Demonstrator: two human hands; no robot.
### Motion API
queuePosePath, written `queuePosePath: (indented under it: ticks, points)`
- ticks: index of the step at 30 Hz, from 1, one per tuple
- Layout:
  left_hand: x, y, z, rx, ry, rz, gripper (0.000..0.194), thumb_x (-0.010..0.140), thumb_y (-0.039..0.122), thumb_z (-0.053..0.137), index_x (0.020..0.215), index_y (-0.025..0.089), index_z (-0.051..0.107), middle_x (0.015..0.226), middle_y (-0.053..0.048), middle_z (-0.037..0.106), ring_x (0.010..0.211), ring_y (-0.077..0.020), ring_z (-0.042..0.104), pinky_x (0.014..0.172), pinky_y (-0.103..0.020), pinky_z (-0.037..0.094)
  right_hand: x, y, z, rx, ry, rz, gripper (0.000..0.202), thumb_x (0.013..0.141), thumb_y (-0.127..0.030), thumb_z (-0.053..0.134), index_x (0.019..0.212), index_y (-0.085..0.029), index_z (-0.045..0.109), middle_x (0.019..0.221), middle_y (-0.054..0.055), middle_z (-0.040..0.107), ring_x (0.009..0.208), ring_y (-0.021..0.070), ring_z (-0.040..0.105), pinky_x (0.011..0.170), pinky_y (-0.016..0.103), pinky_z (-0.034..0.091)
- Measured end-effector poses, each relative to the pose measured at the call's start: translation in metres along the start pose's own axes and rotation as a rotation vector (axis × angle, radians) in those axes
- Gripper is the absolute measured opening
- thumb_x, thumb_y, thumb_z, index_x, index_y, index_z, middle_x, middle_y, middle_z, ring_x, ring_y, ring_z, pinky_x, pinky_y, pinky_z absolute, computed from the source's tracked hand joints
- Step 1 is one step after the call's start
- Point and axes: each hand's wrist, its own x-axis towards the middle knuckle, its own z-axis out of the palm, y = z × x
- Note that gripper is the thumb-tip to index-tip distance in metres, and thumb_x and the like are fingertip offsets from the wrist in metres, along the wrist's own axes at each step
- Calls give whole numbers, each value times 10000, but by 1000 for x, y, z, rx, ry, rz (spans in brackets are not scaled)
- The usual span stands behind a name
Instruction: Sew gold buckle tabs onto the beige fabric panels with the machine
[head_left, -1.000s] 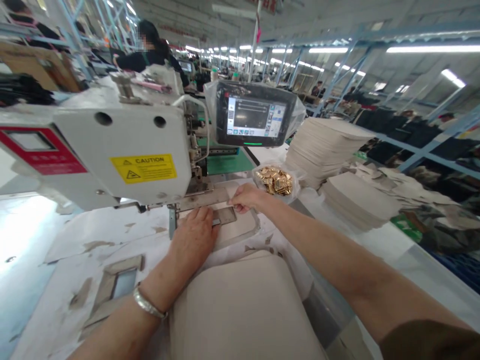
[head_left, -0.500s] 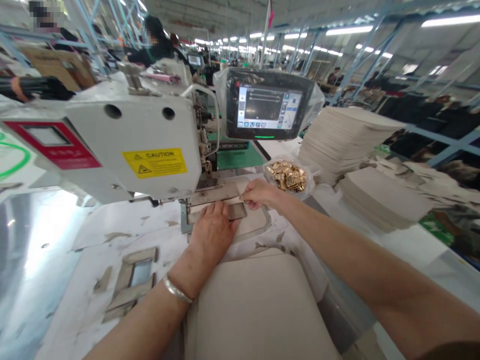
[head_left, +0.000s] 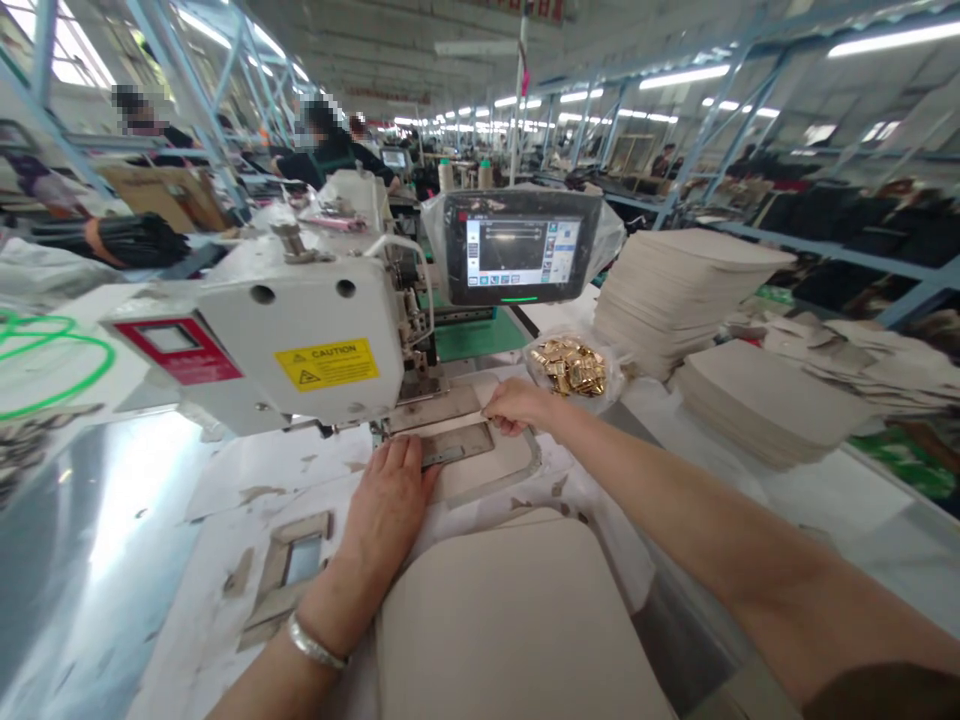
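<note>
My left hand (head_left: pixel 390 495) lies flat, palm down, with its fingers stretched over the left end of the front metal clamp plate (head_left: pixel 465 442). My right hand (head_left: pixel 517 407) is closed in a pinch at the right end of the narrow gap between that plate and the rear clamp plate (head_left: pixel 439 407). What sits between its fingertips is too small to make out. Under the plates lies a pale beige panel (head_left: pixel 487 475) with a rounded corner. The sewing machine head (head_left: pixel 315 345) stands just behind and to the left of my hands.
A stack of beige panels (head_left: pixel 517 620) lies in front of me. At the right are a bag of gold metal pieces (head_left: pixel 570 365) and taller panel stacks (head_left: pixel 682 290). A lit control screen (head_left: pixel 517 250) stands behind. A frame-shaped beige piece (head_left: pixel 274 580) lies at the left.
My left hand has slid left along the front clamp plate, baring more of it. My right hand keeps its pinch at the same end. The view has tilted up slightly.
</note>
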Motion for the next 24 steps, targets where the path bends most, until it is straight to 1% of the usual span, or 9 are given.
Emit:
queuePosePath:
  ticks: [2, 4, 8, 11, 17, 21, 24]
  points:
    - [-3, -1, 0, 8, 15, 0, 358, 935, 318, 492, 1189, 74, 559, 1165, -170, 634, 1097, -308, 552, 972, -416, 446, 4, 1, 0, -40, 8, 6, 218, 773, -94, 632, 581, -136, 535, 407, -25, 523, 344, 89, 486, 384, 188, 434]
    - [-5, -2, -4, 32, 6, -28, 343, 931, 328, 495, 1154, 80, 575, 1128, -163, 646, 1057, -321, 547, 925, -432, 456, 9, 4, 0, -69, 26, 7, 217, 763, -112, 632, 567, -132, 541, 407, -23, 526, 337, 76, 461, 373, 178, 408]
    - [-5, -5, -14, 62, -72, -87, 299, 927, 368, 500, 1066, 119, 589, 1055, -134, 662, 975, -322, 553, 807, -429, 469, 17, 7, 3, -100, 61, -19, 192, 752, -151, 642, 577, -123, 568, 409, -26, 529, 315, 60, 416, 356, 174, 366]
    - [-4, -12, -20, 77, -138, -94, 296, 930, 398, 495, 1024, 131, 580, 999, -122, 667, 956, -324, 564, 786, -424, 460, 18, 6, 8, -129, 69, -44, 175, 743, -171, 649, 587, -121, 588, 431, -17, 554, 308, 60, 415, 357, 182, 377]
    - [-9, -34, -26, 108, -202, -94, 313, 941, 439, 464, 978, 141, 552, 946, -121, 663, 931, -324, 580, 765, -414, 444, 11, -9, 27, -148, 59, -90, 173, 724, -158, 640, 565, -122, 582, 499, 12, 620, 333, 71, 472, 337, 182, 392]
    - [-17, -51, -31, 101, -232, -106, 325, 945, 466, 446, 966, 155, 536, 924, -105, 664, 932, -318, 587, 775, -409, 439, 7, -21, 42, -178, 54, -92, 192, 722, -148, 622, 540, -121, 568, 500, 16, 617, 329, 77, 485, 310, 182, 379]
    - [-23, -62, -34, 95, -255, -116, 338, 953, 478, 412, 948, 161, 530, 923, -104, 662, 936, -315, 592, 787, -407, 434, 7, -29, 53, -177, 29, -97, 201, 722, -147, 618, 530, -119, 566, 503, 12, 617, 325, 71, 485, 316, 179, 396]
